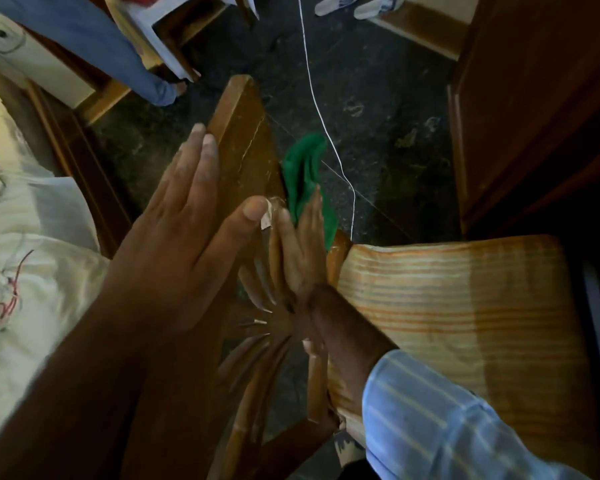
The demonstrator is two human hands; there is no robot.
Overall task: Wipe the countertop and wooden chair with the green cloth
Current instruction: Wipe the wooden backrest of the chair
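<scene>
Flat and spread, the left hand [184, 233] rests on the outer face of the wooden chair [243, 143] armrest, fingers extended and together, thumb stretched across toward the armrest's chipped corner; it grips nothing. On the other side of the same armrest the right hand [302, 247] is also flat, fingers straight and pressed together, holding the green cloth [309, 174] against the inner face of the wood rather than pinching it. Loose folds of the cloth stick out beyond the fingertips and hang above the floor. A light blue striped sleeve [440, 417] covers the right forearm.

To the right of the right hand, the chair's seat carries an orange and cream striped cushion [465, 306]. Below the hands, wooden spindles of the chair frame show, blurred.

Under the chair lies a dark speckled stone floor [378, 116], crossed by a thin white cord [312, 91] that runs from the top of the view down to just beside the cloth. At the top left, another person's leg in blue jeans [111, 50] stands near a white stool. A pair of white sandals [357, 5] sits at the top edge. Pale bedding [32, 237] fills the left side, and a dark wooden cabinet [541, 98] stands at the right.
</scene>
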